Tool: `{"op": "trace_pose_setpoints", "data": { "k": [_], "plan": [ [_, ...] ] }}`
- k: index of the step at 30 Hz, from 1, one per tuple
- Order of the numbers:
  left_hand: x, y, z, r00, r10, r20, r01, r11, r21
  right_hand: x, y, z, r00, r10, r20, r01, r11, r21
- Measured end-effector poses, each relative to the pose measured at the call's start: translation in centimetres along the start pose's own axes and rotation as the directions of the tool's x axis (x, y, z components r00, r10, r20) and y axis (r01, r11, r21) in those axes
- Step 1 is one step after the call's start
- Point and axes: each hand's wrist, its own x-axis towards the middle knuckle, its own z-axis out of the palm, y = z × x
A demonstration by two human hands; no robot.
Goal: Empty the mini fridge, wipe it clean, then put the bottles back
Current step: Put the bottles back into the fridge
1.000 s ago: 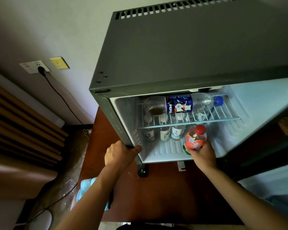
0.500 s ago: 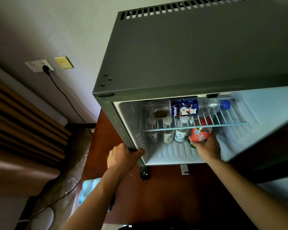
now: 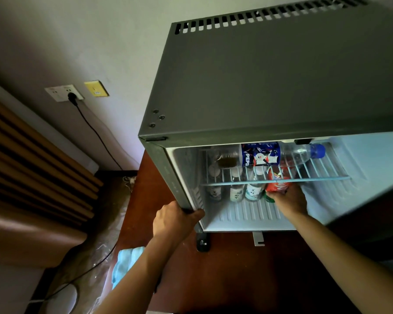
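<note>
A: What's over on the left?

B: A white wall socket (image 3: 64,93) with a black plug in it, a yellow wall plate (image 3: 96,88) just beside it, and lower down a light blue cloth (image 3: 126,264) lying on the dark red-brown surface (image 3: 225,273).

A: And the left hand (image 3: 175,220)?

B: Its fingers are curled round the front left edge of the open grey metal mini fridge (image 3: 270,82), gripping it.

A: Inside?

B: Three small clear bottles with pale labels (image 3: 236,192) stand at the back of the lower compartment. A clear plastic Pepsi bottle with a blue cap (image 3: 272,155) lies on its side on the white wire shelf (image 3: 275,181) above them.

A: The right hand (image 3: 289,200)?

B: It holds a red-labelled bottle (image 3: 278,185) just under the shelf, right of the three small bottles, in the lower compartment. Whether the bottle touches the fridge floor, I cannot tell.
</note>
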Motion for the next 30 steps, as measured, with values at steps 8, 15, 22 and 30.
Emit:
{"op": "trace_pose_setpoints", "data": {
  "k": [8,15,22,30],
  "plan": [
    [-0.1,0.1,-0.2,1.000,0.009,0.025,-0.009,1.000,-0.008,-0.6,-0.5,0.0,0.998,0.004,0.057,-0.002,0.999,-0.041],
    [-0.9,0.0,-0.5,0.998,0.042,0.049,-0.039,0.997,-0.065,-2.5,-0.2,-0.6,0.991,0.104,0.080,-0.088,0.979,-0.186],
    [-2.4,-0.5,0.4,0.996,0.086,0.026,-0.082,0.990,-0.117,-6.0,1.2,-0.3,0.981,0.163,0.101,-0.137,0.964,-0.229],
    [-1.8,-1.5,-0.2,0.974,0.169,0.152,-0.162,0.985,-0.054,-10.0,1.2,-0.5,0.984,0.138,0.111,-0.109,0.966,-0.233]
  ]
}}
